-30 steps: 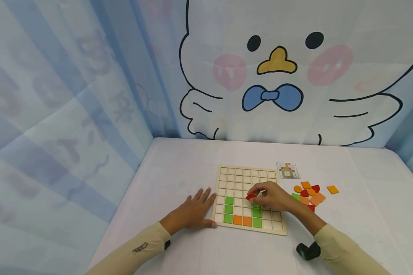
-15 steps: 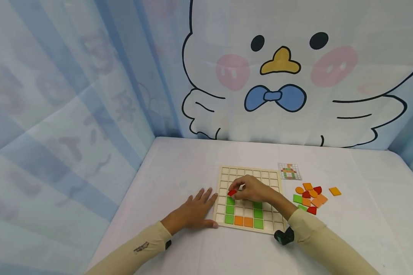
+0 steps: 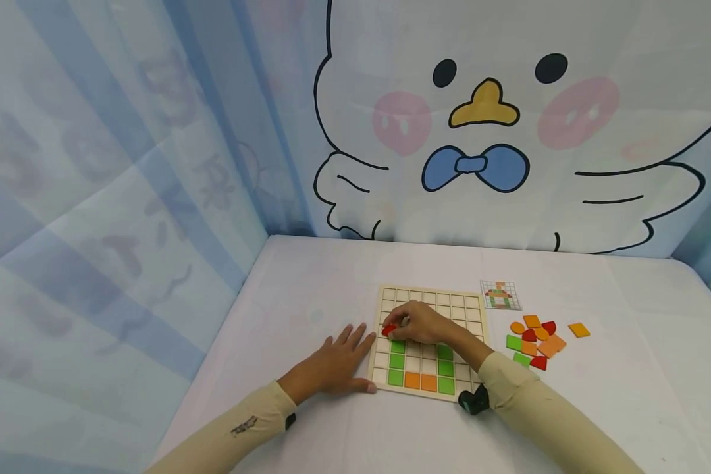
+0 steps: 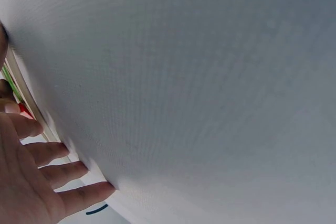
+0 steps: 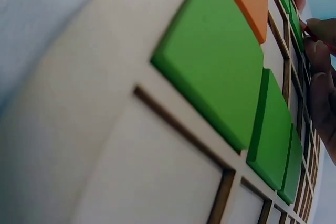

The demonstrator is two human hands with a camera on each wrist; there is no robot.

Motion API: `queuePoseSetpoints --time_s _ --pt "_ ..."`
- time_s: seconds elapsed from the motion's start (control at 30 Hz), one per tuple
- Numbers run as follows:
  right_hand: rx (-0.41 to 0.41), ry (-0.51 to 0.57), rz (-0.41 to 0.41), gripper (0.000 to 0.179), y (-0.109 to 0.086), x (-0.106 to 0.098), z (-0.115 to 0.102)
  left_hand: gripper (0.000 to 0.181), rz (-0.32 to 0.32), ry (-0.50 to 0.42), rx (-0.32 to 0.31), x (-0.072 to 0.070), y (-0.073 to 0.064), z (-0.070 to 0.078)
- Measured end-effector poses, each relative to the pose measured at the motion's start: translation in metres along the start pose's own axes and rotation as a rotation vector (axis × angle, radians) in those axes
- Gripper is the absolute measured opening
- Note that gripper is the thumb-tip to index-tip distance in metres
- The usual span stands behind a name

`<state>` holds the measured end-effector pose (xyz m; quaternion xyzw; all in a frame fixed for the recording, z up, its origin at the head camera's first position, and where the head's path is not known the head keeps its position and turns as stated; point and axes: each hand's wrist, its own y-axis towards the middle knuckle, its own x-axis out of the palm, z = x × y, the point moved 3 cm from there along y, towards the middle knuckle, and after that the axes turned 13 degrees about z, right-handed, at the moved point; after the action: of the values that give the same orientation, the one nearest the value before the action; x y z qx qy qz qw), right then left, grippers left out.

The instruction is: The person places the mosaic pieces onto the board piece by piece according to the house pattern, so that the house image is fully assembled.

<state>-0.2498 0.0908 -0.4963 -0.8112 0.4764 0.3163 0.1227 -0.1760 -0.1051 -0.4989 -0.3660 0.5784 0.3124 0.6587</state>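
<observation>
A wooden grid board [image 3: 462,388] lies on the table, with two columns of green square tiles [image 3: 396,362] joined along the bottom by two orange square tiles [image 3: 421,382]. Over its left part, my right hand [image 3: 421,322] pinches a red tile [image 3: 389,330] with a curved edge between thumb and fingers, just above the left green column. In the right wrist view the fingers [image 5: 320,72] show at the right edge. My left hand [image 3: 334,363] rests flat at the board's left edge, fingers spread, thumb near the lower left corner; the left wrist view shows its straight fingers [image 4: 63,174].
Right of the board lies a loose pile of tiles: green squares [image 3: 513,342], orange pieces [image 3: 551,345] and red pieces [image 3: 539,363]. One orange diamond tile [image 3: 579,330] lies apart. A pattern card [image 3: 500,295] sits near the board's upper right corner. A patterned curtain [image 3: 480,217] hangs behind the table.
My right hand has carried the red tile leftward across the board, from the right green column to the upper left of the left one. The left hand has stayed in place.
</observation>
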Motion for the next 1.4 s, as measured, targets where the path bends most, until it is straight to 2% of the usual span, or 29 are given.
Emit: queuePoseSetpoints --time_s 0.3,0.53,0.77,0.97,1.4 --pt "0.014 -0.079 0.034 0.032 0.0023 0.0008 -0.0041 0.099 -0.003 -0.003 -0.004 -0.0016 -0.0006 0.0007" --pt "0.046 -0.12 0.071 0.024 0.0015 0.0034 -0.0038 0.099 -0.008 -0.012 -0.007 -0.0017 -0.0003 0.0006" --pt "0.065 -0.184 0.112 0.026 -0.0006 0.0083 -0.0032 0.1 -0.014 -0.012 -0.013 -0.0017 0.0005 0.0004" --pt "0.077 -0.233 0.146 0.018 -0.0009 0.0075 -0.0031 0.099 -0.01 -0.012 -0.013 -0.002 0.0001 0.0007" --pt "0.108 -0.265 0.149 0.019 -0.0013 0.0068 -0.0066 0.1 -0.011 -0.001 -0.011 0.0017 0.0014 0.0003"
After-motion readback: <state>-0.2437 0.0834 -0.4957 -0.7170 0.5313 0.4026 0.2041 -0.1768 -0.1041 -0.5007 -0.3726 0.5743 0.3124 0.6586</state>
